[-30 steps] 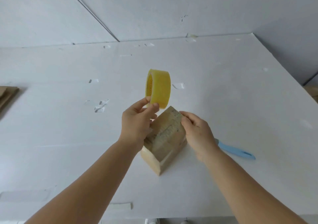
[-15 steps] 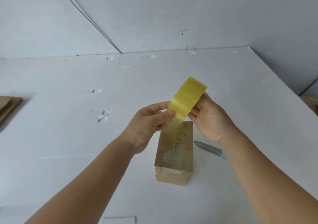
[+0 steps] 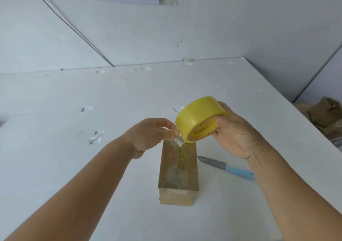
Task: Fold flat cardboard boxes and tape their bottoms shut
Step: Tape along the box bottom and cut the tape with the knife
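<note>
A small brown cardboard box (image 3: 178,172) stands on the white table (image 3: 55,166), its upper face glossy with tape over the seam. Above its far end my right hand (image 3: 235,133) grips a yellow tape roll (image 3: 199,119), thumb on the printed core. My left hand (image 3: 151,135) pinches the loose clear tape end (image 3: 179,141) between thumb and forefinger, right at the roll's lower left edge. Neither hand touches the box.
A knife with a light-blue handle (image 3: 226,166) lies on the table just right of the box, blade pointing left. Scraps of tape (image 3: 96,137) dot the table to the left. Crumpled brown paper (image 3: 325,116) sits beyond the table's right edge.
The tape roll passed from my left hand to my right hand. My left hand now pinches the tape end. The box turned square to me and stands free on the table.
</note>
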Tool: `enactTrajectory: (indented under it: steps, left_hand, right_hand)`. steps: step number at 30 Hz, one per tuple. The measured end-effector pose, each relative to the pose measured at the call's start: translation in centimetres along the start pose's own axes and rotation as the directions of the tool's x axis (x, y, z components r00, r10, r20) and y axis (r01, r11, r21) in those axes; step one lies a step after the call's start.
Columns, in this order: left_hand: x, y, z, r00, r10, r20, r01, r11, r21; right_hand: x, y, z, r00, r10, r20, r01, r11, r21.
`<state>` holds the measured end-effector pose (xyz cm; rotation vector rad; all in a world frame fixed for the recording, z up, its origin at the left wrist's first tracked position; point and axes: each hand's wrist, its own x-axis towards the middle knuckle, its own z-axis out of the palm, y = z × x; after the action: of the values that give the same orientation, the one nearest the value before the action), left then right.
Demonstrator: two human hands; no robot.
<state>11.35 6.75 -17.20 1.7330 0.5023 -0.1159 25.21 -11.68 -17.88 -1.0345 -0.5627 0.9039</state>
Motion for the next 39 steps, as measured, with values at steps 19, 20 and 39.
enactTrajectory:
  steps: [19,20,39]
  left_hand:
    - [0.3,-0.5,-0.5,0.994,-0.096,-0.057,0.076,0.955,-0.288]
    - [0.4,-0.5,-0.6,0.993,-0.087,-0.076,0.067,0.968,-0.242]
    - [1.5,-1.3,-3.1,0.986,-0.129,-0.109,0.142,0.982,0.121]
  right_hand:
    - [0.8,0.3,1.2,0.947,-0.038,-0.319,-0.027,0.98,-0.197]
    - [0.8,0.3,1.1,0.945,-0.057,-0.322,-0.018,0.974,-0.225]
    - [-1.8,-0.3,-2.1,0.905,-0.125,-0.407,-0.29,0.52,-0.804]
